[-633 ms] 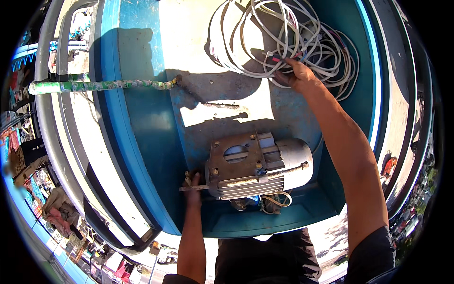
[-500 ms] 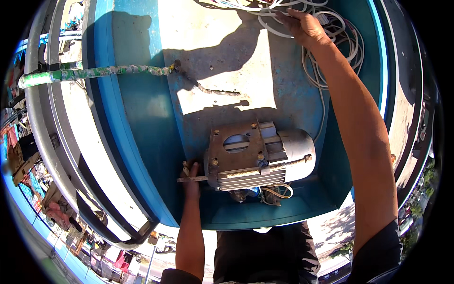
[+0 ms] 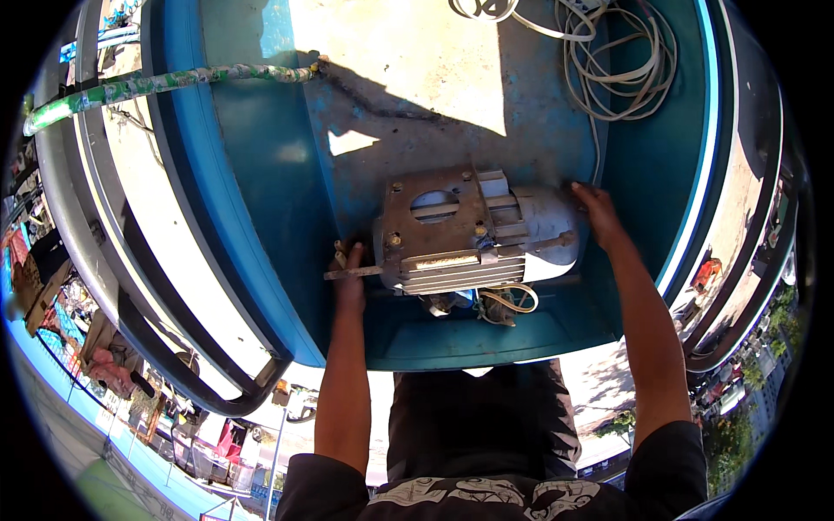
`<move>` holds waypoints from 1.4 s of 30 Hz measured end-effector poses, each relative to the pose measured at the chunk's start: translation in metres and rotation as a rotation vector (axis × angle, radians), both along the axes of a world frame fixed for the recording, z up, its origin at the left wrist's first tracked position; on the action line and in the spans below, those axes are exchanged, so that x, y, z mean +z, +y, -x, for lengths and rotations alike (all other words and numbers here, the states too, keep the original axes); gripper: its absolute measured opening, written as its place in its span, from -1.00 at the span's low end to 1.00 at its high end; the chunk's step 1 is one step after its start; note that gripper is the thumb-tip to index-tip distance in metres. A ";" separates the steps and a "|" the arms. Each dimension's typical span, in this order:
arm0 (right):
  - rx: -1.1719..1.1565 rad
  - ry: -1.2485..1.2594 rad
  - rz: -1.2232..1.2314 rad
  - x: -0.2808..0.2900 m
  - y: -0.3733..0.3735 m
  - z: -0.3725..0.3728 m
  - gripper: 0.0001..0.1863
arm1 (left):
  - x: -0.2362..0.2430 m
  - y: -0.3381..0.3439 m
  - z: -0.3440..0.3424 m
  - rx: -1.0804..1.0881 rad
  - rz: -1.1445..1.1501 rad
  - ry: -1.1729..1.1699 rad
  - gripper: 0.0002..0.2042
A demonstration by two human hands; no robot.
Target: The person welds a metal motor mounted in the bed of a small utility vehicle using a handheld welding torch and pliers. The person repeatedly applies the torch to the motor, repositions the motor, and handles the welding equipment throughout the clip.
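Motor point(image 3: 482, 233): ribbed grey metal, domed end point(image 3: 552, 221), rusty holed plate point(image 3: 434, 236). Your left fingers point(image 3: 355, 252) sat by its bar point(image 3: 367, 272), hold unclear; your right fingers point(image 3: 595, 198) lay loosely open beside the dome.

The grey cylindrical motor point(image 3: 546, 226) has a dull, grimy metal housing with ribbed sides; its brown square top plate point(image 3: 434, 234) is rough, rusted metal. The teal, deep-walled bin point(image 3: 274, 182) looks smooth and faintly glossy, scuffed matt on its floor. The coiled white cable point(image 3: 658, 61) has smooth plastic sheathing; the green-and-white wrapped bar point(image 3: 174, 87) looks wrinkled and shiny
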State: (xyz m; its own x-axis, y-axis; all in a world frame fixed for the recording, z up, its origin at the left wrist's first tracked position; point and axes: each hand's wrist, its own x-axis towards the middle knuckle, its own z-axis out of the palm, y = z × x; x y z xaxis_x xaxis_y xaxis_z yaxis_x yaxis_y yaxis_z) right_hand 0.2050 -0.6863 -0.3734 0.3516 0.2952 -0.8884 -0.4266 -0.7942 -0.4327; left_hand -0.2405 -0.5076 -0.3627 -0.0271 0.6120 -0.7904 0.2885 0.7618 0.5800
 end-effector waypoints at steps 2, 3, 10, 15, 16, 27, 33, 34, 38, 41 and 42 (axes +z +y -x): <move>-0.096 0.092 0.020 0.004 -0.020 0.020 -0.49 | -0.006 -0.002 0.003 -0.035 -0.008 -0.004 -0.64; -0.174 0.187 -0.017 -0.007 -0.036 0.024 -0.48 | -0.012 -0.006 0.010 -0.057 -0.034 0.007 -0.64; -0.532 0.441 0.015 -0.011 -0.055 0.063 -0.46 | -0.006 -0.001 0.002 -0.039 -0.022 0.046 -0.64; -0.559 0.401 -0.036 -0.043 -0.072 0.070 -0.50 | -0.015 -0.003 0.011 -0.054 -0.050 -0.068 -0.65; -0.559 0.389 -0.047 -0.048 -0.076 0.070 -0.50 | -0.016 -0.004 0.009 -0.045 -0.064 -0.090 -0.65; -0.540 0.287 -0.121 -0.074 -0.108 0.077 -0.65 | -0.023 0.004 0.013 -0.036 -0.007 -0.187 -0.72; -0.710 0.365 0.010 -0.063 -0.092 0.075 -0.63 | -0.022 0.003 0.013 -0.005 0.027 -0.192 -0.75; -0.741 0.368 -0.003 -0.062 -0.093 0.075 -0.62 | -0.024 0.000 0.014 0.007 0.025 -0.183 -0.75; -0.620 0.311 -0.017 -0.043 -0.091 0.073 -0.60 | -0.014 -0.007 0.016 0.011 0.107 -0.135 -0.72; -0.673 0.345 0.091 0.013 -0.060 0.066 -0.61 | -0.003 -0.011 0.016 0.057 0.157 -0.189 -0.69; -0.675 0.372 0.084 0.021 -0.061 0.063 -0.61 | 0.006 -0.012 0.013 0.064 0.212 -0.160 -0.69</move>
